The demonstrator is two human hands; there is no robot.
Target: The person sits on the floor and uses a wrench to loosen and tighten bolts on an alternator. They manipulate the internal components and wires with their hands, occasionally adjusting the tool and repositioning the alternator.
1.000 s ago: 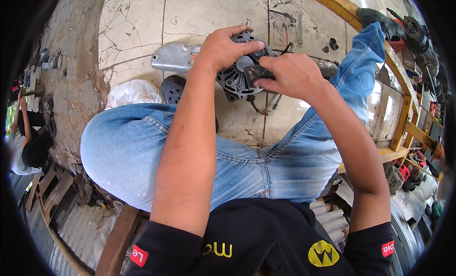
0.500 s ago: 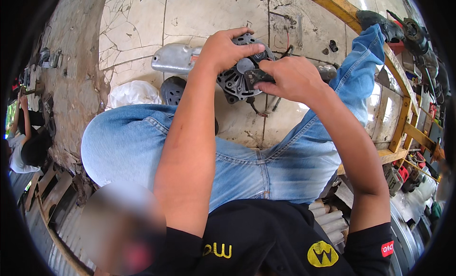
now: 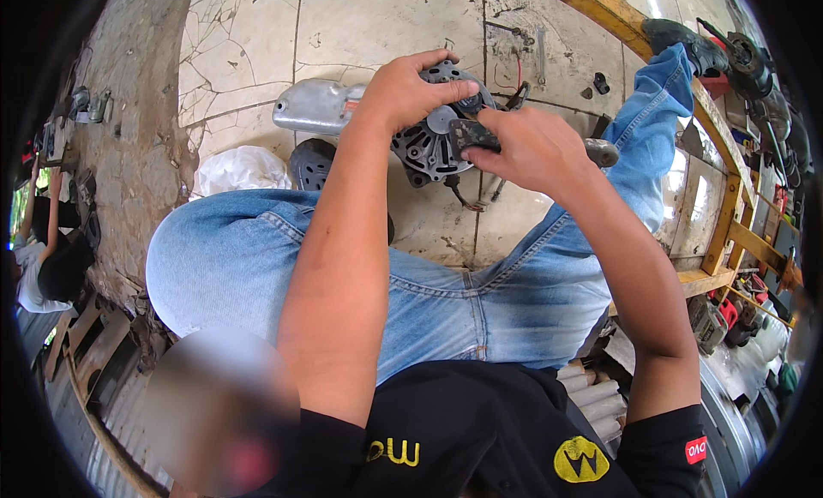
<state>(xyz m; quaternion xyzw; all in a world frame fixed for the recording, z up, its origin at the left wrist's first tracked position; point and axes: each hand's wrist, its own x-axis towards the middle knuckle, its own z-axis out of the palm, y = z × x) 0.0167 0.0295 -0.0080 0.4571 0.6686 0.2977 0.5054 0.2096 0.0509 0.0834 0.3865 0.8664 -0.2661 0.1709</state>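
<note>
A round grey alternator (image 3: 416,151) with a slotted metal housing sits on the tiles between my legs. My left hand (image 3: 407,91) is closed on its far left side, the thumb lying over the housing. In my right hand (image 3: 540,147) is a dark, bar-shaped tool (image 3: 471,139); its blunt end lies against or just over the alternator's face. The tool's rounded grey end (image 3: 603,153) sticks out on the right of that hand; my fingers hide its middle, so its exact kind is unclear. A short cable (image 3: 463,196) hangs from the alternator's near side.
A silver metal canister-like part (image 3: 310,105) lies left of the alternator, near a white plastic bag (image 3: 243,171) and a dark sandal (image 3: 312,162). A wrench (image 3: 541,57) and small parts lie beyond. A yellow frame (image 3: 711,129) runs along the right; another person (image 3: 51,258) sits far left.
My right hand has shifted slightly right and toward me with the tool, whose grey end now shows more and sits lower. My left hand and the alternator stay nearly still.
</note>
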